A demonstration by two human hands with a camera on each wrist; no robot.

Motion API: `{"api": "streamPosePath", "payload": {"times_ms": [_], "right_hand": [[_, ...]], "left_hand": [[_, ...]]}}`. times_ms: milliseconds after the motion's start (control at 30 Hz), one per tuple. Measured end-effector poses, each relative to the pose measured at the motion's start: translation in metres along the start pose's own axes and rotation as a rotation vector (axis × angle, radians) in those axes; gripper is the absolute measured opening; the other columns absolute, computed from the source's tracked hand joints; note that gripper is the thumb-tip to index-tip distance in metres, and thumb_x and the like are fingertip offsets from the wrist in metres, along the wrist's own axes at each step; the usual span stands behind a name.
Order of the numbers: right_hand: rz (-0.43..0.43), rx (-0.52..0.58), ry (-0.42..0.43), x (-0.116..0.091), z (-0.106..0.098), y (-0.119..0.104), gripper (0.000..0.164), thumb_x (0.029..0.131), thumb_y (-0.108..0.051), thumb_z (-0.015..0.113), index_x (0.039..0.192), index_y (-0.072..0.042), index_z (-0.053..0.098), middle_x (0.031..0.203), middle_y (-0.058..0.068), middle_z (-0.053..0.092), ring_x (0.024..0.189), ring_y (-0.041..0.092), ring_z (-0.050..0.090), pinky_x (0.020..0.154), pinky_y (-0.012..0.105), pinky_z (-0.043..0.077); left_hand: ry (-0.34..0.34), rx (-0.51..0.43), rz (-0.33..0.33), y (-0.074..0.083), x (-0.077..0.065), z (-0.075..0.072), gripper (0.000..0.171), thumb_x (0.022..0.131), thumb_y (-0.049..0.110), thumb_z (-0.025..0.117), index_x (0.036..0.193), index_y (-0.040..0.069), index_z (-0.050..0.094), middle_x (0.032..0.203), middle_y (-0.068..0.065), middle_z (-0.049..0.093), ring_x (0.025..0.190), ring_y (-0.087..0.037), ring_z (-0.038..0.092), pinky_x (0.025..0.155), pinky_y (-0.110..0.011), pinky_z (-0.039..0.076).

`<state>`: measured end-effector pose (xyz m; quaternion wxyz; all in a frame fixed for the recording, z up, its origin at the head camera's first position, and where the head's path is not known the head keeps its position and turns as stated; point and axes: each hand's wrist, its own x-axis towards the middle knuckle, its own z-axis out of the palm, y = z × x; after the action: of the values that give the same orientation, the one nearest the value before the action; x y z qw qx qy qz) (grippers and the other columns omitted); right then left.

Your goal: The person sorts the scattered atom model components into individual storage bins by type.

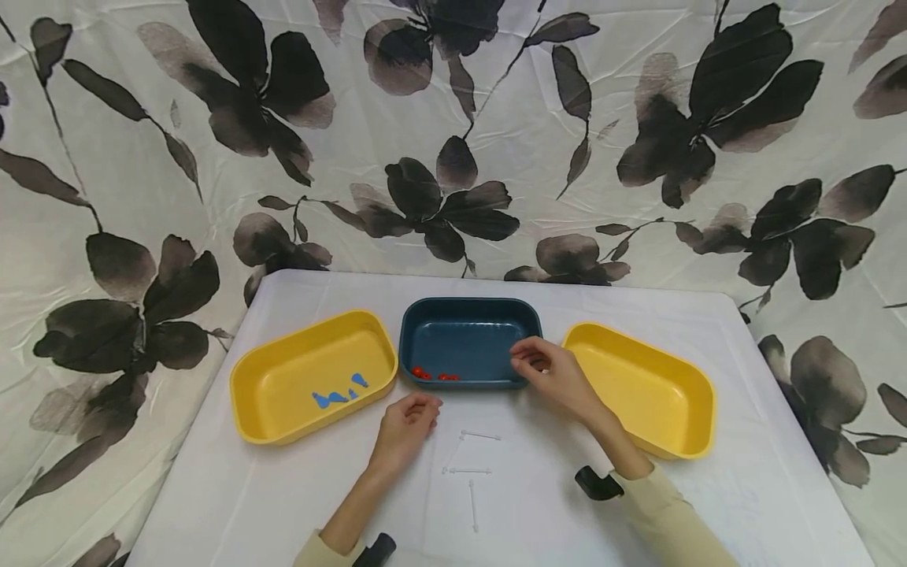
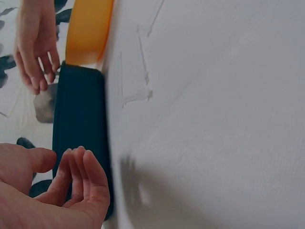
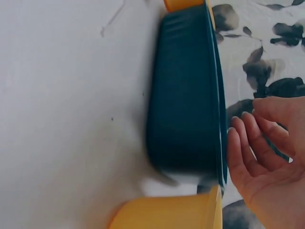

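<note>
My right hand [image 1: 556, 378] hangs over the right end of a dark teal tray [image 1: 471, 346], its fingers loosely bent. In the right wrist view, nothing shows between the thumb and fingers of that hand [image 3: 267, 152]. Just in front of the tray's left corner is my left hand [image 1: 405, 429], fingers relaxed. The left wrist view shows no object in this hand [image 2: 81, 186] either. Small red pieces [image 1: 423, 375] lie along the tray's near left side. Between my forearms, thin whitish sticks with wider ends [image 1: 471, 472] form an angular outline on the white table.
A yellow tray [image 1: 283, 378] at the left holds several small blue pieces [image 1: 331, 398]. Another yellow tray [image 1: 659, 394] is angled at the right, partly behind my right forearm. Behind the table [image 1: 538, 504] hangs a floral cloth [image 1: 283, 197].
</note>
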<state>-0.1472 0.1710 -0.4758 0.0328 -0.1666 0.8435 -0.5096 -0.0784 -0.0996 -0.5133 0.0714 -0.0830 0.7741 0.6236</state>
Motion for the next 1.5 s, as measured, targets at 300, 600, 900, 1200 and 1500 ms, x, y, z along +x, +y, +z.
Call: {"api": "streamPosePath", "payload": {"times_ms": [300, 600, 900, 1200, 1500], "right_hand": [[0.034, -0.036, 0.084, -0.014, -0.016, 0.007, 0.021, 0.099, -0.011, 0.070, 0.117, -0.001, 0.069, 0.106, 0.006, 0.071, 0.096, 0.021, 0.066, 0.086, 0.026, 0.057], [0.099, -0.063, 0.151, -0.029, -0.035, 0.013, 0.025, 0.099, -0.017, 0.071, 0.120, -0.003, 0.069, 0.110, 0.005, 0.069, 0.100, 0.021, 0.065, 0.088, 0.014, 0.052], [0.116, -0.053, 0.219, -0.041, -0.052, 0.020, 0.026, 0.100, -0.020, 0.070, 0.120, -0.003, 0.068, 0.112, 0.009, 0.069, 0.101, 0.020, 0.064, 0.089, 0.011, 0.050], [0.105, -0.054, 0.274, -0.054, -0.067, 0.029, 0.028, 0.101, -0.020, 0.068, 0.121, 0.000, 0.067, 0.114, 0.013, 0.069, 0.097, 0.003, 0.061, 0.088, 0.009, 0.049], [0.092, -0.039, 0.317, -0.065, -0.082, 0.031, 0.027, 0.101, -0.010, 0.067, 0.122, 0.006, 0.066, 0.116, 0.020, 0.068, 0.097, 0.000, 0.062, 0.087, 0.008, 0.049]], "left_hand": [[-0.031, 0.129, 0.032, -0.006, -0.003, 0.011, 0.015, 0.101, 0.016, 0.064, 0.104, 0.004, 0.074, 0.093, -0.006, 0.071, 0.083, -0.015, 0.064, 0.076, -0.021, 0.055], [-0.055, 0.197, 0.141, -0.012, -0.010, 0.022, 0.008, 0.098, 0.012, 0.067, 0.097, 0.005, 0.073, 0.085, 0.000, 0.064, 0.080, -0.013, 0.059, 0.074, -0.023, 0.053], [-0.067, 0.318, 0.249, -0.017, -0.018, 0.033, 0.006, 0.095, 0.008, 0.069, 0.097, 0.002, 0.070, 0.087, 0.000, 0.061, 0.080, -0.013, 0.058, 0.071, -0.024, 0.052], [-0.048, 0.398, 0.306, -0.019, -0.025, 0.039, 0.010, 0.090, -0.001, 0.073, 0.098, 0.003, 0.069, 0.090, -0.002, 0.059, 0.080, -0.017, 0.057, 0.070, -0.025, 0.050], [-0.049, 0.454, 0.281, -0.017, -0.031, 0.041, 0.017, 0.088, -0.006, 0.074, 0.101, 0.002, 0.068, 0.093, -0.004, 0.059, 0.082, -0.016, 0.056, 0.072, -0.027, 0.051]]}}
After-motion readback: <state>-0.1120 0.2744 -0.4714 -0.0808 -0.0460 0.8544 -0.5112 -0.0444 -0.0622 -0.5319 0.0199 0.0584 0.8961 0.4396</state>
